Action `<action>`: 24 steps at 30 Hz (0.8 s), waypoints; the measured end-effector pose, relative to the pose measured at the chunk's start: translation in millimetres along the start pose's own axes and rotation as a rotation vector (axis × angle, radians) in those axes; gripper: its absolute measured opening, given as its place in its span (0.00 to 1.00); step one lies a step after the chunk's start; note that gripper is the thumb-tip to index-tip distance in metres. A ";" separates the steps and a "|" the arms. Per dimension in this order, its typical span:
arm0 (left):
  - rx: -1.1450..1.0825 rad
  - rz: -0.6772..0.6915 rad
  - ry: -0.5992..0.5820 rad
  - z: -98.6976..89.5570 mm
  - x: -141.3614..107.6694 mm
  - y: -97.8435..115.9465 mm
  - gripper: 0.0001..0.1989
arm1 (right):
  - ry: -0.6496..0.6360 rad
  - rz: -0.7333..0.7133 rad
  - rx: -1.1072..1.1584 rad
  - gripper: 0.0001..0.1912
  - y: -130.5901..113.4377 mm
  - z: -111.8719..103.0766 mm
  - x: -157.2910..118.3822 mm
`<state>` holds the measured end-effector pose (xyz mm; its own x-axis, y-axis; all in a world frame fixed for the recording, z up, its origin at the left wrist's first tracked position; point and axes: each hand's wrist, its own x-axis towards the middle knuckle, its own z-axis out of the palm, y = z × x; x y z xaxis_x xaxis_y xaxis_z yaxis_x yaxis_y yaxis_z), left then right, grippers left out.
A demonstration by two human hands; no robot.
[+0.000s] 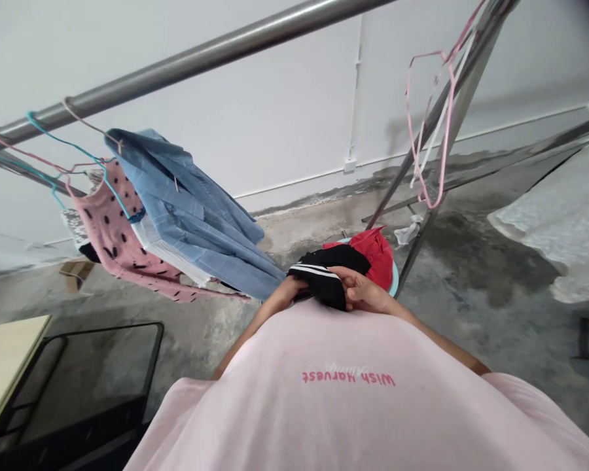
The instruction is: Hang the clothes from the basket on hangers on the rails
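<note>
Close in front of my body I hold a black garment point(324, 289) with white stripes along a band; its kind is not clear from the folds. My left hand point(294, 288) grips the left end, its fingers partly hidden by the cloth. At the other end, my right hand point(360, 290) pinches the band between thumb and fingers. Just behind the garment, a red cloth point(377, 255) lies in a light blue basin point(395, 280), mostly covered from view.
A metal rail point(216, 55) crosses above. On its left hang a blue denim shirt point(191, 216) and a pink spotted top point(115, 222). Pink hangers point(446, 137) hang at the right post. A white cloth point(564, 209) hangs far right; a table point(10, 360) stands lower left.
</note>
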<state>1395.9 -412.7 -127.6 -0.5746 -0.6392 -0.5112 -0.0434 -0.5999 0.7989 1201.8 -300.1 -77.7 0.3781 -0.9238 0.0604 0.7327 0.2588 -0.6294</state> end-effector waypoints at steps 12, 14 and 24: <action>-0.550 0.778 0.018 4.1 -31.3 128.5 0.35 | 0.184 0.283 -1.595 0.19 2.9 -16.3 17.9; -0.558 0.822 0.060 -3.5 -39.0 141.5 0.36 | 0.150 0.357 -1.634 0.18 5.7 -22.8 15.1; 0.144 0.123 -0.271 25.0 -58.1 86.0 0.25 | 0.500 0.072 -1.356 0.14 12.8 -35.1 11.8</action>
<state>1405.1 -415.1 -21.2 -0.7787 -0.5396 -0.3200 -0.0641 -0.4390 0.8962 1195.8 -317.6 -112.2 -0.0511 -0.9941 -0.0960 -0.4765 0.1087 -0.8724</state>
